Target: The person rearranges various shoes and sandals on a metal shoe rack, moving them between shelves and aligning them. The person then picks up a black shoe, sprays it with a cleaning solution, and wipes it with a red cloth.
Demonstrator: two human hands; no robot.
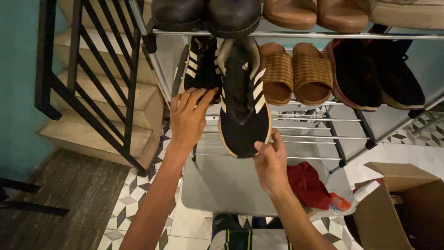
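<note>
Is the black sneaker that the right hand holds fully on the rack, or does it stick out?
It sticks out. The sneaker overhangs the rack toward the camera, with the right hand gripping its near end.

On the middle tier of the metal shoe rack (319, 139) before me sit two black striped sneakers (243, 99) at its left end, woven brown sandals (296, 71) midway, and dark shoes (377, 74) toward its right end.

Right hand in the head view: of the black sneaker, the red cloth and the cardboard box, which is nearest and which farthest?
1. Black sneaker: held at its heel by the right hand, just above it.
2. Red cloth: on the floor beside the wrist, to the right.
3. Cardboard box: far right corner.
</note>
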